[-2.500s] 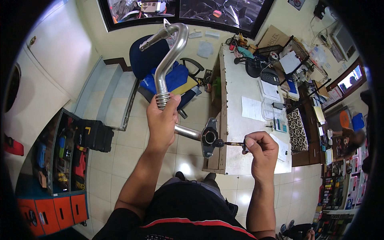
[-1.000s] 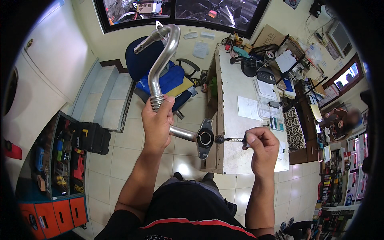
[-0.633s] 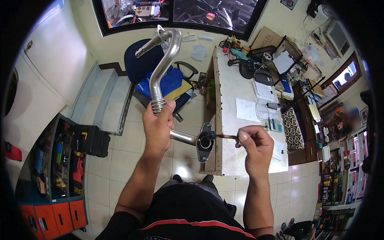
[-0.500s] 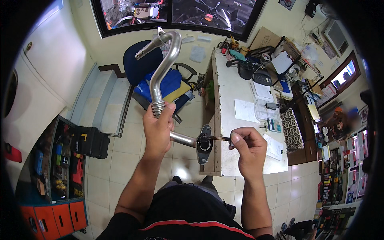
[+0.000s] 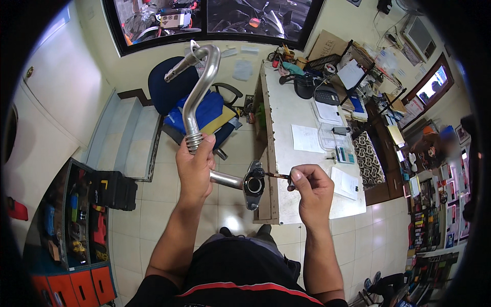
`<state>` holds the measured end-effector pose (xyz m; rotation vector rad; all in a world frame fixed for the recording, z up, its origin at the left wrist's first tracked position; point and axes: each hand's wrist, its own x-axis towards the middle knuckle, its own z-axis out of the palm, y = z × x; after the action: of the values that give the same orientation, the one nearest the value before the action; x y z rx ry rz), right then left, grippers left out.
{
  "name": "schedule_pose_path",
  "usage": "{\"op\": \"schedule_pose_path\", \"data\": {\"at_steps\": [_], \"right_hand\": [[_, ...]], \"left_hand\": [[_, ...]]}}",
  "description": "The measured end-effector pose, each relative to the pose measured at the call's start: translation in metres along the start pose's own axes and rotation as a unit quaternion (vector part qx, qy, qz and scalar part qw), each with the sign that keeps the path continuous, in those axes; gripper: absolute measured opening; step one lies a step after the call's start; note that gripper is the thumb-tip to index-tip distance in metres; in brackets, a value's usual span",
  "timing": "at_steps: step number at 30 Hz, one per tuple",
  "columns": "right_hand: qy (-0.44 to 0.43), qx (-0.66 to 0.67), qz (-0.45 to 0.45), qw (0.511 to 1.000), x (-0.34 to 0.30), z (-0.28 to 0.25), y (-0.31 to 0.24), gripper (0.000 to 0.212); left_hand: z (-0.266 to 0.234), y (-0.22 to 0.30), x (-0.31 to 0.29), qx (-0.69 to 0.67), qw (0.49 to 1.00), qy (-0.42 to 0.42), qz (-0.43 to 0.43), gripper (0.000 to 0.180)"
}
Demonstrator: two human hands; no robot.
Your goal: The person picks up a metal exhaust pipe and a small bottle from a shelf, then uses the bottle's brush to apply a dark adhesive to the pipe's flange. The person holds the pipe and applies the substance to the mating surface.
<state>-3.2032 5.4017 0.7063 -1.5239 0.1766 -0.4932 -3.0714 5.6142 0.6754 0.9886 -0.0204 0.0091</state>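
A silvery bent metal pipe with a ribbed bellows section rises in front of me, my left hand wrapped round it just below the ribs. Its lower branch runs rightward to a dark oval flange with a round opening, facing my right side. Between the thumb and fingers of my right hand is a thin brush, held level. The brush's dark tip touches or nearly touches the flange's upper right edge; contact is too small to make out.
A white desk with papers, a phone and a calculator stands beyond my right hand. Behind the pipe is a blue office chair. Steps, a black toolbox and a tool cabinet line the left; stocked shelves the right.
The whole view has shifted slightly, with pipe and hands appearing a little further left. The brush tip has moved from the top of the flange's opening toward its upper right edge. Both grips stay the same.
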Motion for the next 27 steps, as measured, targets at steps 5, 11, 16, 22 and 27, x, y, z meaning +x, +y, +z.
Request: {"op": "schedule_pose_path", "data": {"at_steps": [5,11,16,22,27], "right_hand": [[0.025,0.011,0.012,1.0,-0.003,-0.013,-0.002,0.014],[0.023,0.0,0.015,1.0,-0.002,-0.012,0.008,0.015],[0.115,0.049,0.026,0.992,-0.022,-0.065,0.009,0.017],[0.35,0.111,0.049,0.929,-0.081,-0.159,0.021,0.018],[0.435,0.121,0.016,0.892,-0.131,-0.218,0.027,0.019]], "left_hand": [[0.003,0.0,0.001,0.01,1.0,0.008,-0.008,0.017],[0.007,-0.01,0.003,0.013,1.0,-0.009,-0.018,0.019],[0.009,-0.036,0.01,0.014,0.999,-0.005,-0.051,0.02],[0.022,-0.128,0.011,0.038,0.985,-0.017,-0.17,0.023],[0.039,-0.229,-0.004,0.092,0.967,-0.057,-0.233,0.026]]}}
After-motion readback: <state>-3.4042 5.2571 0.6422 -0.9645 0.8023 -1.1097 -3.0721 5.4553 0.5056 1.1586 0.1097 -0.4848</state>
